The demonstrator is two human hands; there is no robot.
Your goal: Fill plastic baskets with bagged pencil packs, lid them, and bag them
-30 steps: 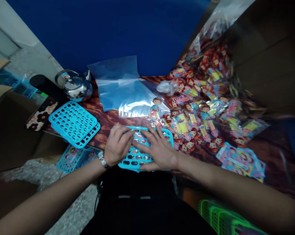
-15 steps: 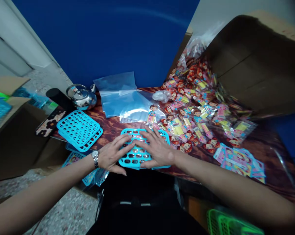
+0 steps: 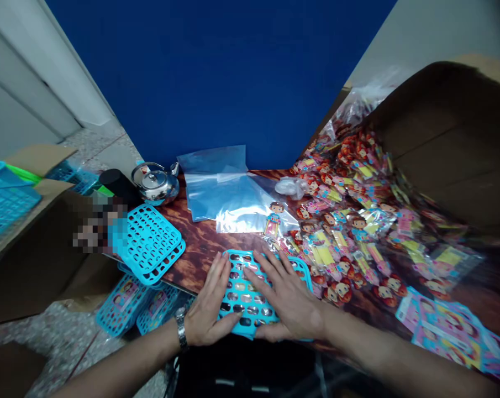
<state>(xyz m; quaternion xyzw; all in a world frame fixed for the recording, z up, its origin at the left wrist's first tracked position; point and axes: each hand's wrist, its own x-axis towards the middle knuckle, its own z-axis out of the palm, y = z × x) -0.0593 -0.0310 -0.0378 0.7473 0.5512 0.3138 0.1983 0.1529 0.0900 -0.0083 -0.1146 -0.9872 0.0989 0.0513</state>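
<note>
Near the table's front edge lies a light-blue perforated plastic lid, with something partly visible through its holes. My left hand, a watch on its wrist, rests along the lid's left edge with fingers stretched out and the thumb over the front corner. Across the right half, my right hand lies flat, fingers spread. Whatever is under the lid is mostly hidden. To the left sits a small stack of matching blue perforated lids. Behind my hands are clear plastic bags and a packet with a cartoon figure.
Many cartoon-figure packets are heaped at the right, spilling from a cardboard box. Printed cards lie front right. A metal kettle stands at the back left. Filled blue baskets sit below the table's left edge.
The view has shifted, so the table appears lower. My left hand has moved from over the lid's left part to its left edge, fingers pointing forward. My right hand stays on the lid.
</note>
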